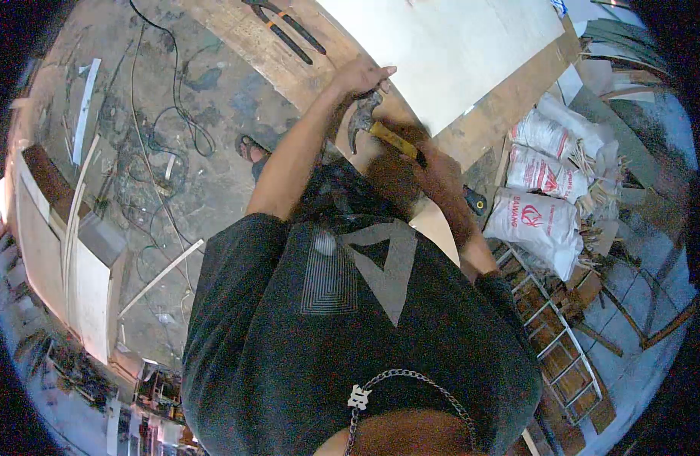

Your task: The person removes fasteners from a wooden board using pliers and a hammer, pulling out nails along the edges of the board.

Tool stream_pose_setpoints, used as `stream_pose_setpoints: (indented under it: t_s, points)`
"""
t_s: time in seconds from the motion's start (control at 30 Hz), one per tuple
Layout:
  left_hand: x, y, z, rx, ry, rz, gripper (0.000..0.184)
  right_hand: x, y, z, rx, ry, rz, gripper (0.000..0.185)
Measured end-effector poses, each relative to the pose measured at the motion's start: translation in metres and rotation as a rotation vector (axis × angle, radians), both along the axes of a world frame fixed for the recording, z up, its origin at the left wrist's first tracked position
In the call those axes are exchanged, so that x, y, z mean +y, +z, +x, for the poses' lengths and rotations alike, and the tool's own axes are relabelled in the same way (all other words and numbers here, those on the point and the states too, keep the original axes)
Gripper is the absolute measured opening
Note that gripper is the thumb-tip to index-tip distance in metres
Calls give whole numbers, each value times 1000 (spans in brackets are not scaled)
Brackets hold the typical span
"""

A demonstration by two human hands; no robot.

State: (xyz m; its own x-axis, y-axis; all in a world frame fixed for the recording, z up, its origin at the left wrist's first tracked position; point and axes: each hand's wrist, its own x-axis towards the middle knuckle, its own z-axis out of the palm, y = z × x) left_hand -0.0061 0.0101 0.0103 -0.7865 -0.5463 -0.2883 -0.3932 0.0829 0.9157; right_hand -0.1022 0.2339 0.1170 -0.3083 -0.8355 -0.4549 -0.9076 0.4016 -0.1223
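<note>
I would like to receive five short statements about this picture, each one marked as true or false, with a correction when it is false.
1. The right hand holds the hammer by its yellow handle. True.
2. The left hand grips the pliers. False: it is near the hammer's head, and the pliers lie apart from it on the brown wooden surface.
3. White sacks with red print lie on the person's right side. True.
4. The person wears a plain white shirt. False: it is dark, with a grey pattern on the chest.
5. A dark cord lies on the floor on the person's left side. True.
</note>
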Motion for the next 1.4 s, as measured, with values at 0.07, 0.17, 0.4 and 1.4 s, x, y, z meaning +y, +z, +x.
stream_pose_setpoints:
  t_s: [0.07,0.17,0.4,1.4]
  points:
    - [3,-2,-4,-1,54,39,50,1,0,2,-22,-28,-41,38]
    - [4,2,-6,-33,65,50,50,3,-2,1,-46,-21,-71,39]
    - [-9,0,2,-67,28,-79,54,3,0,1,-54,4,-156,35]
    - [-9,-8,2,2,-99,123,66,1,21,-11,-149,-12,-153,34]
